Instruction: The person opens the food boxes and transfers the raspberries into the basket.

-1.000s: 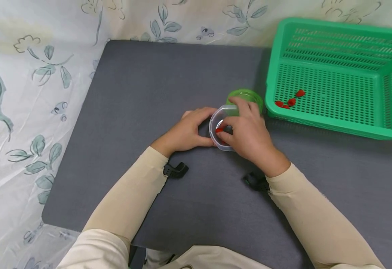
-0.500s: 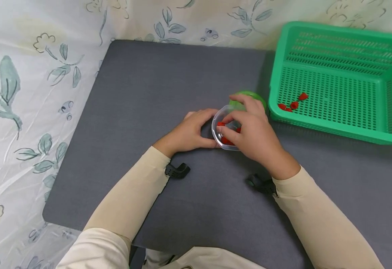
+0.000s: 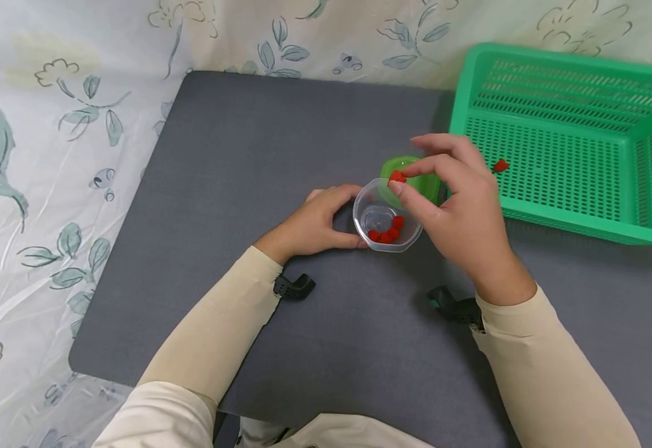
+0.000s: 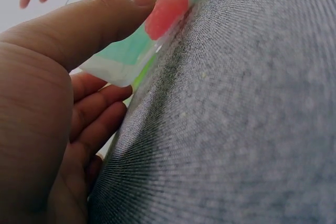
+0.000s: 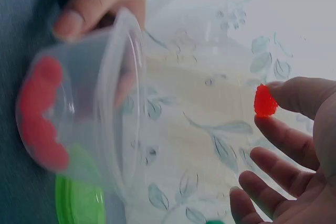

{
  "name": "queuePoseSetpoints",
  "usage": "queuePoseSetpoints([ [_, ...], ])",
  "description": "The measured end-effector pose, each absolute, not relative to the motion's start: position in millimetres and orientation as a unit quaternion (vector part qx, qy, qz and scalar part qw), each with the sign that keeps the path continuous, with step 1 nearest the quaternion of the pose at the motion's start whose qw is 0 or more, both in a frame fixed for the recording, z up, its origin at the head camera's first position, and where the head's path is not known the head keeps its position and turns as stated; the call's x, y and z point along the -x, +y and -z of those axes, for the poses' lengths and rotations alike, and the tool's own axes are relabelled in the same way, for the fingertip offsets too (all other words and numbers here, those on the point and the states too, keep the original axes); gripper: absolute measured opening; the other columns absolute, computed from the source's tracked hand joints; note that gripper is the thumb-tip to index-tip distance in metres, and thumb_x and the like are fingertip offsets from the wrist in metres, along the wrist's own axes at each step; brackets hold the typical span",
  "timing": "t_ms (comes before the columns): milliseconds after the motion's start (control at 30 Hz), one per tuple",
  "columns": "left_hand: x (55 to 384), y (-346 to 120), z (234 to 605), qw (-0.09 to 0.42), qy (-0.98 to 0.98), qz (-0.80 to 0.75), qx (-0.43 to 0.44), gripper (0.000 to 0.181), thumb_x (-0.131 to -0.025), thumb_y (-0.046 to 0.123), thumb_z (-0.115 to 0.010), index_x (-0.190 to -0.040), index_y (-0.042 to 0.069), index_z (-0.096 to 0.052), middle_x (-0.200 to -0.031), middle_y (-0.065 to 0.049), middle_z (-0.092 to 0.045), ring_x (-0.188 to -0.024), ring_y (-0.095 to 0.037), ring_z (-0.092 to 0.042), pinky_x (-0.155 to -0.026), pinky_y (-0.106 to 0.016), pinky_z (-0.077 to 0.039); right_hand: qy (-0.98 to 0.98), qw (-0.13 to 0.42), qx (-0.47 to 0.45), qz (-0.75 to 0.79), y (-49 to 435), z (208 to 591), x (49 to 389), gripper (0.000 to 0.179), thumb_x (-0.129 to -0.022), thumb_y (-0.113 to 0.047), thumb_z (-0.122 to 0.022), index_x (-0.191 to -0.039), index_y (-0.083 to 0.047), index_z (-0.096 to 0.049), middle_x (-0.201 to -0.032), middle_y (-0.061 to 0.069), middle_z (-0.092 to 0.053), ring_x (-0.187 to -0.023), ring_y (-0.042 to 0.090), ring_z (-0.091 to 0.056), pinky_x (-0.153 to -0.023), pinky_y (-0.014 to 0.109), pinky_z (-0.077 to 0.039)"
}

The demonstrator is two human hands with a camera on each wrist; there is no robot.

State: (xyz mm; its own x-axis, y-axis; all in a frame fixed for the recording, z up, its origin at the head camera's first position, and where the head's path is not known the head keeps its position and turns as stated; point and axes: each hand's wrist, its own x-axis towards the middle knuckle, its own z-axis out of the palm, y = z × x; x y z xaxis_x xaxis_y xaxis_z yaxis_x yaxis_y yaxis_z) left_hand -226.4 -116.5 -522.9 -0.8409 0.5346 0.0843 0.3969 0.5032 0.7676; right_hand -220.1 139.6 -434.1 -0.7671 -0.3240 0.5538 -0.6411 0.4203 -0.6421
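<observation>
A clear plastic cup (image 3: pixel 386 247) stands on the grey table, with several red raspberries (image 3: pixel 392 233) at its bottom. My left hand (image 3: pixel 320 221) holds the cup's left side between thumb and fingers. Above the cup's far right rim, my right hand (image 3: pixel 463 208) pinches one raspberry (image 5: pixel 265 100) between thumb and index finger, the other fingers spread apart. Behind the cup lies a green lid (image 3: pixel 428 186), partly covered by the right hand. In the left wrist view, the left thumb (image 4: pixel 100 22) lies along the cup wall near a blurred raspberry.
A green perforated basket (image 3: pixel 578 227) stands at the back right. One raspberry (image 3: pixel 501 165) shows on its floor; the right hand covers its near left corner. A flower-patterned sheet (image 3: pixel 96 56) hangs behind and left of the grey table (image 3: pixel 247 143).
My right hand has come up and to the right out of the cup with a raspberry between its fingertips. The left hand has stayed at the cup.
</observation>
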Motion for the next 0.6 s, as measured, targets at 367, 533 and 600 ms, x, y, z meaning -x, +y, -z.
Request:
queuePoseSetpoints([
  [367,226.5,-115.4,521.4,0.08,0.86,-0.421,-0.277,0.069,-0.089,0.038,-0.093,-0.147,0.015,-0.063,-0.143,0.007,-0.065,-0.133,-0.002,-0.052,-0.114,-0.039,-0.027,-0.84,0.18,-0.183,-0.479,160.1,425.7,231.0,0.011,-0.095,-0.007,-0.084,-0.1,0.003,-0.082,-0.131,0.004,-0.071,-0.126,0.013,-0.058,-0.088,0.025,-0.042],
  [533,226.0,-115.5,519.9,0.08,0.861,-0.42,-0.275,0.069,-0.089,0.037,-0.093,-0.147,0.015,-0.063,-0.142,0.008,-0.065,-0.132,-0.002,-0.053,-0.114,-0.039,-0.027,-0.854,0.171,-0.129,-0.474,170.0,425.3,237.9,0.014,-0.096,-0.01,-0.084,-0.1,0.002,-0.082,-0.129,-0.001,-0.07,-0.126,0.01,-0.057,-0.085,0.025,-0.039],
  [600,226.0,-115.7,519.2,0.08,0.862,-0.419,-0.274,0.069,-0.089,0.037,-0.093,-0.147,0.015,-0.063,-0.142,0.008,-0.065,-0.132,-0.002,-0.053,-0.114,-0.039,-0.027,-0.858,0.164,-0.105,-0.474,174.9,424.8,241.3,0.016,-0.096,-0.012,-0.084,-0.101,0.003,-0.082,-0.129,-0.002,-0.07,-0.125,0.008,-0.056,-0.084,0.025,-0.039],
])
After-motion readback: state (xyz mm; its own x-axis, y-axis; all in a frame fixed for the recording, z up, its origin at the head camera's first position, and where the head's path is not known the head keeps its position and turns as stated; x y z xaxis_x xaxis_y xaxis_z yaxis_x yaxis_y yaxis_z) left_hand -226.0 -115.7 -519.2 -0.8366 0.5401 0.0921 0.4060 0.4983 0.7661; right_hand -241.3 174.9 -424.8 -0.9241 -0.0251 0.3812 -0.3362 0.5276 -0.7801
